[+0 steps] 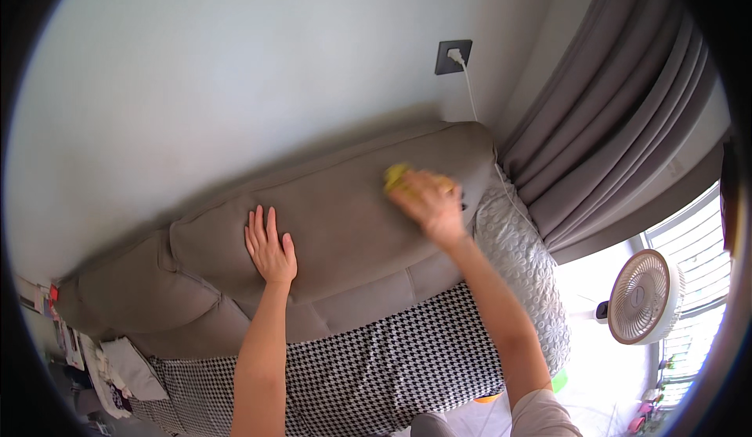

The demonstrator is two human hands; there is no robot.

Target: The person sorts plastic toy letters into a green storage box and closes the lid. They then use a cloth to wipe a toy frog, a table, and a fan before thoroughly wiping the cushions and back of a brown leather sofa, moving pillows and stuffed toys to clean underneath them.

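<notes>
My left hand (271,253) lies flat on the taupe sofa backrest (341,231), fingers spread and holding nothing. Further right, my right hand (432,205) grips a yellow cloth (397,176) against the same backrest cushion. That hand and the cloth are blurred, and the fingers hide part of the cloth. Below the backrest, a black-and-white houndstooth cover (382,360) spreads over the seat. A small dark spot shows just beside my right hand; I cannot tell what it is.
A pale floral quilted cover (520,261) drapes the right armrest. Beyond it stands a white fan (643,297). Grey curtains (605,96) hang at right. A white cord (469,87) runs from the wall outlet (445,64) down behind the sofa. A white cushion (132,369) lies at the left end.
</notes>
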